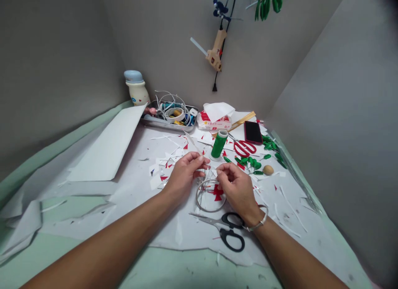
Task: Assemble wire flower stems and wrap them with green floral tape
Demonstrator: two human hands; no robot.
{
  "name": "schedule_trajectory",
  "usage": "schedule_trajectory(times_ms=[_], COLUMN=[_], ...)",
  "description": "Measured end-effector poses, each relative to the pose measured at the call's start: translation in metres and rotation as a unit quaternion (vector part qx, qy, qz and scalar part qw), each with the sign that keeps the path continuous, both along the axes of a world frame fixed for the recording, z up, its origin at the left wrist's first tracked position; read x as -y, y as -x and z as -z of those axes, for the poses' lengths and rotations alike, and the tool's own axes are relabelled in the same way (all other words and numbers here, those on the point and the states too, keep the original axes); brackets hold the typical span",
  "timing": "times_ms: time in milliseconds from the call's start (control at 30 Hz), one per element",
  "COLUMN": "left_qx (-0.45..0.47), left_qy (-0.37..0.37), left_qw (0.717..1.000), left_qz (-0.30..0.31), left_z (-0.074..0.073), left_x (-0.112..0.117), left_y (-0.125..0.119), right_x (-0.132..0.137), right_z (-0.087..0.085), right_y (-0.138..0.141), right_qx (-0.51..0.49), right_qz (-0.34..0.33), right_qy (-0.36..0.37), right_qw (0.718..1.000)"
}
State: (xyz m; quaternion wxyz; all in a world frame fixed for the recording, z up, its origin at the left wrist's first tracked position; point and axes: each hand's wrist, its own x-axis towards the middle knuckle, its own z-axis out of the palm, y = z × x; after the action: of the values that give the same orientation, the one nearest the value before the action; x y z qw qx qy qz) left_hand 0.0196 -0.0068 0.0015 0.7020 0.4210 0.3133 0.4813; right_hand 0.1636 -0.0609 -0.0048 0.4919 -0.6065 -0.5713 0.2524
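Observation:
My left hand (188, 171) is over the middle of the paper-covered table, its thumb and fingertips drawn together. Whatever it pinches is too fine to make out. Opposite it, my right hand (238, 185) has thumb and forefinger closed; a small whitish bit shows at the tips, but I cannot tell what it is. A wire ring (197, 201) lies below the fingertips, with red scraps (217, 192) inside its outline. Closer to me, black-handled scissors (231, 233) lie open beneath my right wrist. Just beyond the hands stands a spool of green thread (219, 144).
Green leaf-shaped pieces (251, 162), a brown ball (268, 170), red-handled scissors (244, 148) and a phone (253, 132) lie right. Behind are a tissue pack (214, 121) and a metal tray (155, 124). White card (108, 144) lies left; a glue gun (215, 52) hangs on the wall.

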Motion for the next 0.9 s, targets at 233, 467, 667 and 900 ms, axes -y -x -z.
schedule_trajectory(times_ms=[233,467,667,900], left_qx=[-0.034,-0.037,-0.039,-0.032], left_qy=[-0.017,-0.017,-0.022,-0.023], left_qw=[0.999,0.999,0.998,0.998], left_qz=[-0.004,-0.028,-0.041,-0.044], left_z=[-0.001,-0.002,-0.002,-0.006], left_x=[-0.001,-0.004,-0.005,-0.003], left_y=[0.001,0.002,0.002,0.002], right_x=[-0.004,0.023,0.062,0.058], right_z=[-0.008,-0.052,-0.073,-0.067], right_y=[-0.005,-0.021,-0.007,0.019], right_qx=[0.105,0.391,0.521,0.565], right_qz=[-0.038,-0.025,-0.234,-0.261], right_qy=[0.03,0.031,0.222,0.271], right_qw=[0.993,0.92,0.79,0.734])
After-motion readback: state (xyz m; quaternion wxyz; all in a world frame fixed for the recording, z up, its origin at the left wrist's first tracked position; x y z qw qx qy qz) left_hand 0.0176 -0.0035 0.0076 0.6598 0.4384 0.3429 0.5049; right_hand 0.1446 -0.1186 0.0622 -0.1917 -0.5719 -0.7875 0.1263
